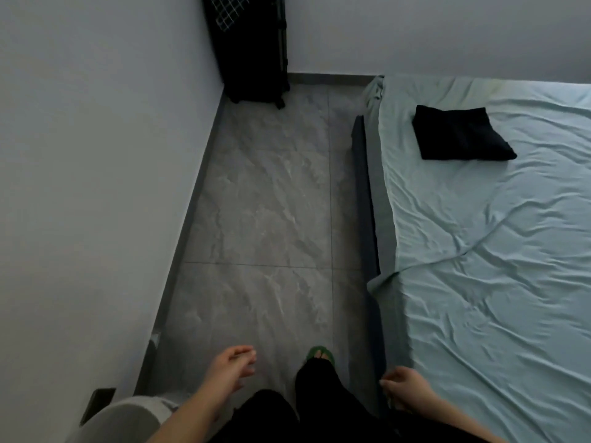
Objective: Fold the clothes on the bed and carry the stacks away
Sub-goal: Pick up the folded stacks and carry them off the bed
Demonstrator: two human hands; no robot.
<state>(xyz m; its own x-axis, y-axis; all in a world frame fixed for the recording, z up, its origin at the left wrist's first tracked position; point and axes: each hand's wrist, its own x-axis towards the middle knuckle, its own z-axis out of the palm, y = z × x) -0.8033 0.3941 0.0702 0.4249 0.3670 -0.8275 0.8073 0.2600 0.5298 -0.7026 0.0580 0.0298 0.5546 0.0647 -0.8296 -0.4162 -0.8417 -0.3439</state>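
- Here, seen from a head-worn camera looking down, a person stands in a narrow aisle of grey tiled floor [262, 203], with a pale wall on their left and a bed [479, 251] on their right.
- The left hand [232, 367] hangs in front of the body with its fingers loosely spread, holding nothing.
- The right hand [404, 386] hangs just beside the near edge of the bed, fingers loosely curled, and appears to hold nothing.
- The folded black garment [460, 134] lies on the wrinkled pale green sheet near the far corner of the bed, well apart from both hands.
- Step, as a judgement: folding looks done, and the carrying stage is in hand, with this pile not yet fetched.
- The next move likely calls for walking up the aisle, then reaching across the bed's edge with both hands to lift the pile from beneath so it stays folded.
- Count: one bed, one folded black pile, two bare hands.
- Also one black suitcase [252, 49] standing in the far corner, and one green slipper [319, 354] visible on a foot.
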